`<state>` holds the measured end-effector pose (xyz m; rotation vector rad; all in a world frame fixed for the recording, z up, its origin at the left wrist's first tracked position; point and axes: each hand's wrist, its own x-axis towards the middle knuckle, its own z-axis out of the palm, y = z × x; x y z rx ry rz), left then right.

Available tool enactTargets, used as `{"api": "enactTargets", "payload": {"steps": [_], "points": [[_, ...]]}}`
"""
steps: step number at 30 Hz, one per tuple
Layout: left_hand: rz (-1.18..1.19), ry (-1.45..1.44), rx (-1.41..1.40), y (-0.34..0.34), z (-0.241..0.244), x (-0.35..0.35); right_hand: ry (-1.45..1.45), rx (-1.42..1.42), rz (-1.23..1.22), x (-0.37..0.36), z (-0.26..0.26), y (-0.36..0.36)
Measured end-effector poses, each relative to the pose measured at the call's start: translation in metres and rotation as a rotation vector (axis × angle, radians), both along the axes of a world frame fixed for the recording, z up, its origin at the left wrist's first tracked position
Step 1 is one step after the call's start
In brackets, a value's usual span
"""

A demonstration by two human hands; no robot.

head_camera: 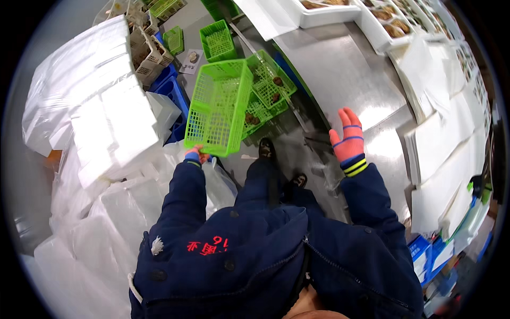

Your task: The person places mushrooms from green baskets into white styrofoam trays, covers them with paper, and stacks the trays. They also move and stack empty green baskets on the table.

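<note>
My left hand (196,154) grips the near rim of a light green plastic basket (218,107), which is tilted and shows bare mesh inside. Beyond and to the right of it, more green baskets (269,71) stand low down, with a few brown pieces (277,81) in them that may be mushrooms. My right hand (349,137), in a coral knit glove with blue bands, is raised near the edge of a stainless steel table (342,67). Its fingers are extended and it holds nothing.
White foam boxes (388,20) with brown produce stand on the table's far side, beside stacked white sheets (438,139). At left rise plastic-wrapped white foam blocks (111,107). Blue crates (171,89), cream baskets (149,56) and another green basket (217,40) are ahead.
</note>
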<state>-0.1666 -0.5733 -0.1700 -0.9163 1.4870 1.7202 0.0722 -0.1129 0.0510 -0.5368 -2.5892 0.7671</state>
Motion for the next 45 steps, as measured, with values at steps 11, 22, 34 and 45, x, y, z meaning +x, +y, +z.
{"api": "enactTargets", "payload": {"steps": [11,22,34,45], "points": [[0.585,0.046,-0.028,0.209,-0.107,-0.295,-0.233,0.283,0.002,-0.140,-0.063,0.036],[0.396,0.008,0.266,0.253,-0.263,-0.500,-0.348,0.292,-0.029,-0.155,-0.079,0.044],[-0.541,0.039,-0.432,0.235,-0.360,-0.271,-0.366,0.203,-0.041,-0.143,-0.089,0.046],[-0.697,0.167,-0.549,0.299,-0.396,-0.200,-0.348,0.201,0.014,-0.154,-0.089,0.052]]}}
